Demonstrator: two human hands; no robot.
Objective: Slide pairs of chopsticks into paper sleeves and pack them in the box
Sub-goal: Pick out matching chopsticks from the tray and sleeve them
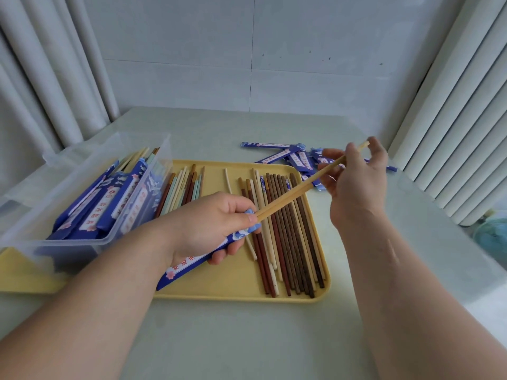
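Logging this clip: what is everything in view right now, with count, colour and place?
table: one, pale, under everything.
tray: one, yellow, mid-table.
box: one, clear plastic, at the left.
filled sleeves: several, blue, inside the box.
loose chopsticks: many, brown, reddish, cream, pale green, lying on the tray.
empty sleeves: small pile, blue, on the table behind the tray.
paper sleeve: one, blue with white label, held over the tray.
pair of chopsticks: one, light wood, slanting, tips at the sleeve's mouth.
curtains: white, both sides.
left hand: grips the paper sleeve.
right hand: pinches the pair's far end.
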